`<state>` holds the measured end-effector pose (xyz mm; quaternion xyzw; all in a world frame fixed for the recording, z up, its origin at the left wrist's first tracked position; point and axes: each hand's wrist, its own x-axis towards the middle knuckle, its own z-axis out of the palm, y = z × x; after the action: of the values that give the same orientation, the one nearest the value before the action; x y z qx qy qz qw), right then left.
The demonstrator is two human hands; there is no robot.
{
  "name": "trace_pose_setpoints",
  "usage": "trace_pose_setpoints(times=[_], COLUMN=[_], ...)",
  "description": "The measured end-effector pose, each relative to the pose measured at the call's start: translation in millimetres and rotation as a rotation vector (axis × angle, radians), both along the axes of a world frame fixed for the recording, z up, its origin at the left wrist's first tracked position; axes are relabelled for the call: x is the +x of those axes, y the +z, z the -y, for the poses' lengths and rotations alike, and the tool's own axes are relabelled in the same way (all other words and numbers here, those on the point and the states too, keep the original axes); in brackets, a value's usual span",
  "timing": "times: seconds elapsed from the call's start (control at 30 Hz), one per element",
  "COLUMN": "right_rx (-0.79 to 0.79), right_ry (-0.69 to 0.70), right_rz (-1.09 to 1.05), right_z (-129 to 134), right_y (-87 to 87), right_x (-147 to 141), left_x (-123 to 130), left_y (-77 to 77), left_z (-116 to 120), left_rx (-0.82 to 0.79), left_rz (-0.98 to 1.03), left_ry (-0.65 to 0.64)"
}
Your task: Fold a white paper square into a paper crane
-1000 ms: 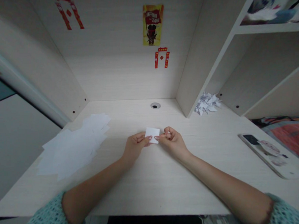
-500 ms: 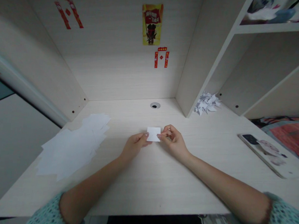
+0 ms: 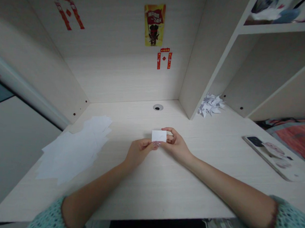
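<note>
A small white rectangle of paper [image 3: 158,135] is held up between my two hands, over the middle of the desk. My left hand [image 3: 139,150] pinches its lower edge with thumb and fingertips. My right hand [image 3: 175,144] grips its lower and right side, the thumb in front and the index finger curved along the top right corner. Both thumb tips nearly meet at the bottom edge. Whether the paper is folded or a single sheet, I cannot tell.
Overlapping white paper sheets [image 3: 75,150] lie on the desk [image 3: 147,196] at the left. White paper scraps [image 3: 211,105] are heaped behind the upright divider [image 3: 210,55]. A phone [image 3: 274,157] rests at the right, near a red cloth [image 3: 298,136]. A round cable hole [image 3: 158,107] is at the back.
Both thumbs have slid inward to the paper's lower edge and come close together. My right fingers have spread behind and above its right side. The paper has shifted slightly right.
</note>
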<state>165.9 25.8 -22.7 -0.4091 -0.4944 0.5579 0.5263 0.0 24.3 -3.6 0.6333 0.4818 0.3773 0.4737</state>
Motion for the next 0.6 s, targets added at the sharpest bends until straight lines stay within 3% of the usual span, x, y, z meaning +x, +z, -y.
trace_pose_setpoints(times=[0.6], right_rx=[-0.011], right_ry=[0.013], right_rz=[-0.097], right_z=[-0.7], right_y=[-0.8], right_x=[4.5], left_x=[-2.7], left_y=[-9.0], left_z=[-6.4], left_rx=[-0.079], left_rz=[0.042], left_ry=[-0.068])
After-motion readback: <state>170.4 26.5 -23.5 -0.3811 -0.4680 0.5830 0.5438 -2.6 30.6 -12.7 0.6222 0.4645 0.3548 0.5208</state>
